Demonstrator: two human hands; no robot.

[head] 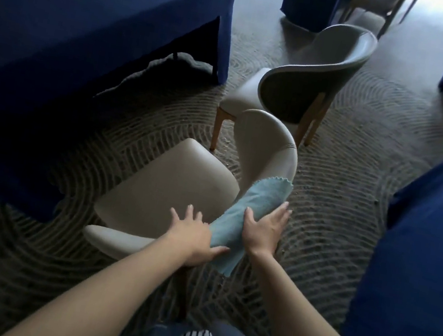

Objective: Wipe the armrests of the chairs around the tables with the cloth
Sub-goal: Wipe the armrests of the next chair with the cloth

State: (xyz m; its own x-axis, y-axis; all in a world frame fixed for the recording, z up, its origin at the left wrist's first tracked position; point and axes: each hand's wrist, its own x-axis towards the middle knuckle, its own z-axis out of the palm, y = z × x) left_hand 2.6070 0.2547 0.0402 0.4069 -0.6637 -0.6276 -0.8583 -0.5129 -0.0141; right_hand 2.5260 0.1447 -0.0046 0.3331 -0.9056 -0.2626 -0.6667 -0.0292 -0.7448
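A cream upholstered chair (170,185) stands right in front of me, its curved back and armrest rail (273,147) sweeping round on the right. A light blue cloth (255,205) lies draped over that rail. My right hand (262,230) lies on the cloth with the fingers spread along the outer side and the thumb on the inner side. My left hand (194,236) rests flat on the rail beside it, fingers straight, thumb touching the cloth's lower end.
A second grey-backed chair (310,86) stands just behind. Blue-draped tables flank me: one at the left (93,14), one at the right (438,233), more at the back (309,0). Patterned carpet (346,165) runs between them.
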